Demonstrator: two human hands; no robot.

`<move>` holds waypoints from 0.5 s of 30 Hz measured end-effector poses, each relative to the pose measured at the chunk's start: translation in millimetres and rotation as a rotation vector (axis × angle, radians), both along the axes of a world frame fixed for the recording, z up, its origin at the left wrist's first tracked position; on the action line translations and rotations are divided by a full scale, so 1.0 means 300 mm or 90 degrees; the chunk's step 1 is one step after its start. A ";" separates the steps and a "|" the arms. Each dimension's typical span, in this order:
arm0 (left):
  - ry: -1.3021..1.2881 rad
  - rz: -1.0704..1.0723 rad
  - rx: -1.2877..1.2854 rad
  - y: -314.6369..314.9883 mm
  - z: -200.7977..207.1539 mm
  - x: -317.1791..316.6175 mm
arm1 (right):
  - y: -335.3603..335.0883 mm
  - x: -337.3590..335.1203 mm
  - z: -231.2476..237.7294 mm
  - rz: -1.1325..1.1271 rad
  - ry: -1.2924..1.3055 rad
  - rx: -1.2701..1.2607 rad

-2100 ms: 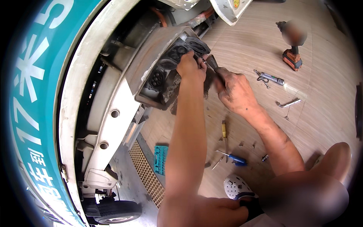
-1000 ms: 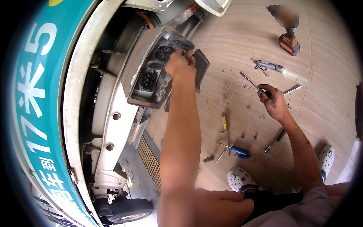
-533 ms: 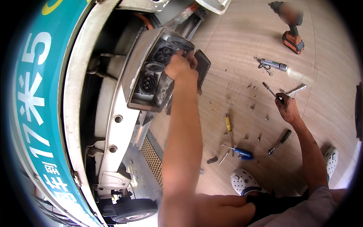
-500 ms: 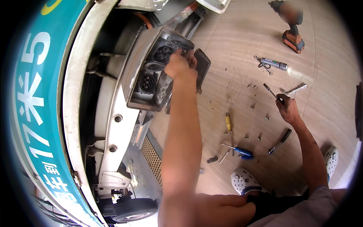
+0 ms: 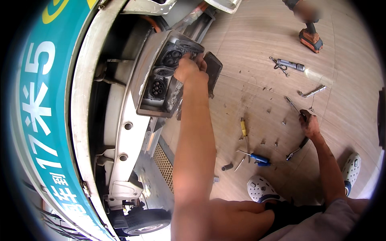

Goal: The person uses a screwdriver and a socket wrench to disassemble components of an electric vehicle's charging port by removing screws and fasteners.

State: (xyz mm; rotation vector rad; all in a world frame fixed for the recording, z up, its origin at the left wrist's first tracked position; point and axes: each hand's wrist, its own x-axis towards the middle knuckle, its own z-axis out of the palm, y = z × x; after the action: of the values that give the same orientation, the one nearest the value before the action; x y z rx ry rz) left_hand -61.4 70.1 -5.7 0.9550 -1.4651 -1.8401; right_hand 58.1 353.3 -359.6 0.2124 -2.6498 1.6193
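Observation:
My left hand (image 5: 189, 69) reaches into a grey metal box (image 5: 140, 86) on the vehicle's side, its fingers bent against the upper charging socket's raised round cap (image 5: 189, 45). The fingertips are partly hidden, so what they pinch is unclear. Beside them are the upper charging socket (image 5: 172, 58) and, lower in the box, a second black socket (image 5: 157, 87) with several round holes. Over the floor, my right hand (image 5: 309, 125) is closed round a slim metal hand tool (image 5: 293, 104), its shaft pointing up and left. The tool's handle end is covered by my fingers.
A dark box lid (image 5: 215, 70) hangs open beside the box. On the floor lie a cordless drill (image 5: 311, 38), a flashlight (image 5: 291, 64), a bent socket wrench (image 5: 313, 91), a ratchet (image 5: 297, 148), a yellow-handled screwdriver (image 5: 243, 127), a blue-handled tool (image 5: 259, 158) and several bolts.
My right hand has drawn back toward me with the slim tool, now nearer the ratchet. My left hand stays at the upper socket. The whole view has shifted slightly.

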 end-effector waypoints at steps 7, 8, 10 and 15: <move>0.022 0.004 0.014 0.025 -0.007 0.000 | 0.035 -0.003 -0.042 0.009 -0.007 -0.050; 0.028 0.009 0.019 0.030 -0.010 0.002 | 0.028 0.001 -0.032 0.005 -0.058 0.007; 0.031 0.006 0.018 0.026 -0.008 0.002 | 0.012 -0.002 -0.031 0.001 -0.101 0.063; 0.046 0.004 0.006 0.037 -0.003 0.020 | -0.031 0.014 -0.022 -0.066 -0.087 0.183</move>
State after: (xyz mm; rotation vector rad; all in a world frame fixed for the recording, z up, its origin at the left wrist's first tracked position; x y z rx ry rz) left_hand -55.4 81.3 -6.6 0.8871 -1.4111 -1.8589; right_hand 62.2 344.1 -366.2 -0.0320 -2.9350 1.2623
